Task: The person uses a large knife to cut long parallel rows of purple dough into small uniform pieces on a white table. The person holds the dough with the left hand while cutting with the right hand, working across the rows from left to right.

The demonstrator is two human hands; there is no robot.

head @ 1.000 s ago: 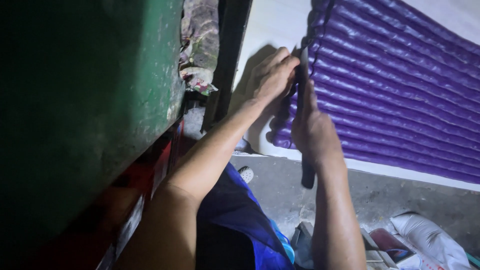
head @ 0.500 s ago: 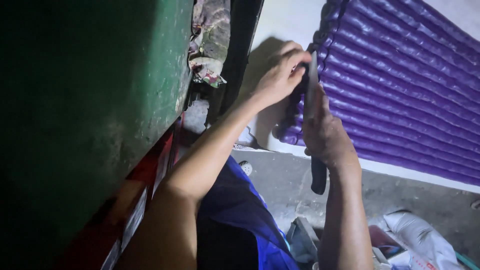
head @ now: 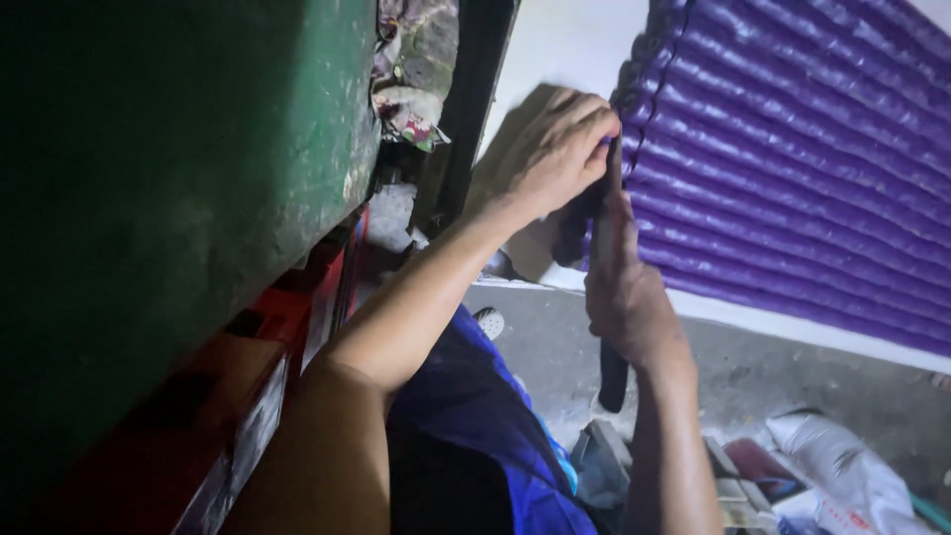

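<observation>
A purple corrugated sheet leans against a white wall at the upper right. My left hand grips the sheet's left edge, fingers curled around it. Just below, my right hand is closed around a dark-handled tool held upright against that same edge. The tool's handle sticks out beneath my right wrist; its working end is hidden between my hands.
A large green metal body fills the left side, with red parts under it. Crumpled cloth hangs at the top centre. A grey concrete floor lies below the sheet, with white bags and scraps at the lower right.
The view has shifted slightly, so both hands sit a little further right and lower in frame. Their grip on the sheet edge and the tool stays the same.
</observation>
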